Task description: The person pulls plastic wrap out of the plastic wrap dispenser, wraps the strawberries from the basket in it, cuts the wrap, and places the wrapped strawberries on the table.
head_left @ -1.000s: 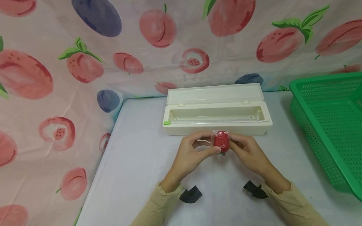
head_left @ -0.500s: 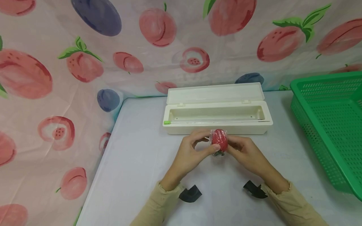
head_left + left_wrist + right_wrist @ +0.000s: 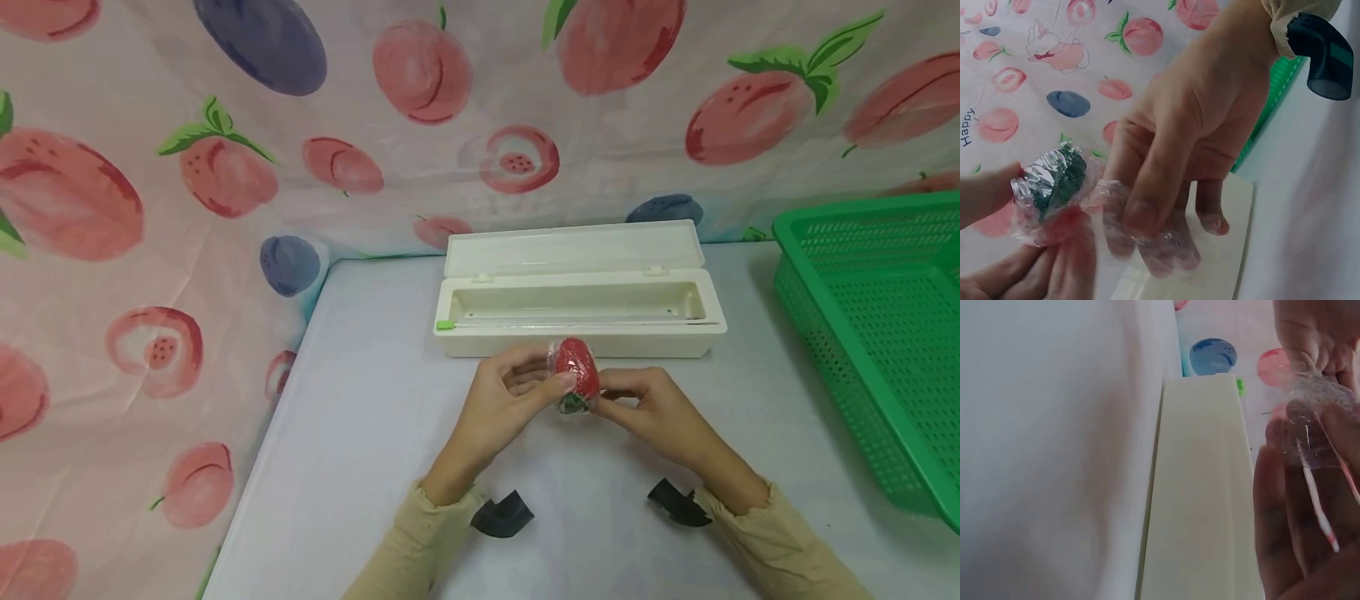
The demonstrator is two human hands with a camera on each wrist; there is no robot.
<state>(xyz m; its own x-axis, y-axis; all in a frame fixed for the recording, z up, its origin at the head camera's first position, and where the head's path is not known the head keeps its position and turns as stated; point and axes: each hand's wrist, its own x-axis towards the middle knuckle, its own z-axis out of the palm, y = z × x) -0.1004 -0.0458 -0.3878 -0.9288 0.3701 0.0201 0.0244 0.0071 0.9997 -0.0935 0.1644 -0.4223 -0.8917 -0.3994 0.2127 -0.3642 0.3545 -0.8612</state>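
A red strawberry with a green leafy end is wrapped in clear plastic film. My left hand holds it between thumb and fingers, above the table in front of the white box. On its right side, my right hand pinches at the film close to the leafy end. In the left wrist view the green leaves show through the shiny film, and loose film stretches over to the right hand's thumb and fingers. Thin white strips tinged with red appear beneath the film in the right wrist view.
A long white box stands behind the hands, its lid open, with a green-ended slider on its front edge. At the right is a green perforated basket. Black curved pieces sit at both cuffs. Fruit-patterned cloth hangs behind.
The strawberry has turned in the left hand, so more of its green leafy end shows, and has shifted slightly left. The right hand's fingers have moved down toward the leafy end.
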